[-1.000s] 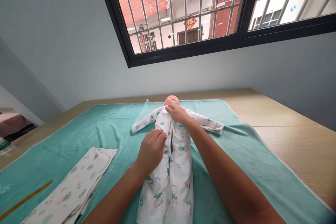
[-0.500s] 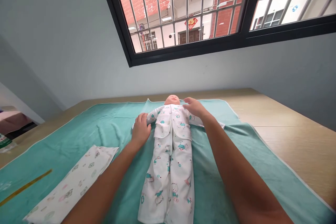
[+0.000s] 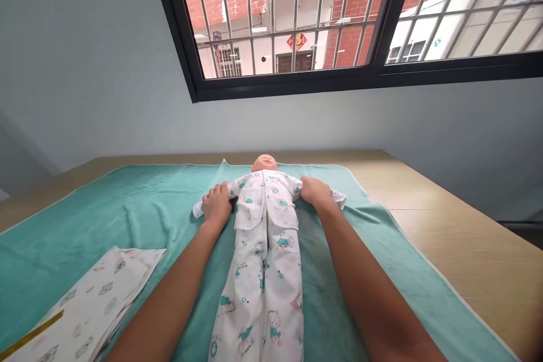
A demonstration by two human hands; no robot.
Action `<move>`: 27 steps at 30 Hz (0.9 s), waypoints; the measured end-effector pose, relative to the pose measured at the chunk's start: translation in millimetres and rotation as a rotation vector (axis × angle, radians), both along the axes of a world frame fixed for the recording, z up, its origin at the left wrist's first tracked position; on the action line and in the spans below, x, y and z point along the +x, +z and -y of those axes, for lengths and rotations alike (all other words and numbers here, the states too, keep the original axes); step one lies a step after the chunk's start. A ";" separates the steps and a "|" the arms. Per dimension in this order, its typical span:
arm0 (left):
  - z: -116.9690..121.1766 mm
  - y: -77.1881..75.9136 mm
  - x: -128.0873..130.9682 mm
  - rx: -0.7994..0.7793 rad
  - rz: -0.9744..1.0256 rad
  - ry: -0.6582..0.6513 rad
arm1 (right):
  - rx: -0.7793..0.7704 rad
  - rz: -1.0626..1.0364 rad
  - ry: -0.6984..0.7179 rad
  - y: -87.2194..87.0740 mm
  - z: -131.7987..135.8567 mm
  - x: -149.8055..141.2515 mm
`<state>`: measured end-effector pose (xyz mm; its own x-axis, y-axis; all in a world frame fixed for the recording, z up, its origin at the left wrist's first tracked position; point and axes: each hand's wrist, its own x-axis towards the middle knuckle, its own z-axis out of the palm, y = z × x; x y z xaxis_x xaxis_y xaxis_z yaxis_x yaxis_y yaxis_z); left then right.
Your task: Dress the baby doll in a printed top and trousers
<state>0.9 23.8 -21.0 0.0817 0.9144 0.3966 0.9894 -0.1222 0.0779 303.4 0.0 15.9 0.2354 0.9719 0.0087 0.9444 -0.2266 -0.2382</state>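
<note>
A baby doll (image 3: 265, 198) lies face up on a teal blanket (image 3: 139, 203), dressed in a white top and long trousers printed with small animals. Its arms stretch out to both sides. My left hand (image 3: 218, 205) is wrapped over the doll's sleeve on the left, and the cuff sticks out past my fingers. On the other side my right hand (image 3: 316, 190) has its fingers curled round the right sleeve, whose end shows beyond the hand. The undersides of both grips are hidden.
A folded printed white cloth (image 3: 102, 294) lies at the lower left, with a thin yellow-brown strip (image 3: 38, 332) across it in view. The wooden tabletop (image 3: 428, 209) shows around the blanket. Behind stands a wall with a dark-framed barred window (image 3: 288, 86).
My right hand has come down from beside the doll's head and closed on the right sleeve. My left hand stays on the left sleeve. The whole view has shifted slightly.
</note>
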 end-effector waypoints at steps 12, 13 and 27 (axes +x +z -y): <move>5.0 -3.9 -9.1 0.089 0.082 0.011 | 0.264 0.258 0.028 -18.7 11.0 -25.2; 5.0 -4.7 -7.1 0.111 0.103 -0.046 | 0.296 0.276 0.048 -21.6 14.2 -28.0; 52.9 5.5 -6.3 0.155 0.250 -0.437 | 0.401 -0.036 0.360 -33.0 145.6 -47.4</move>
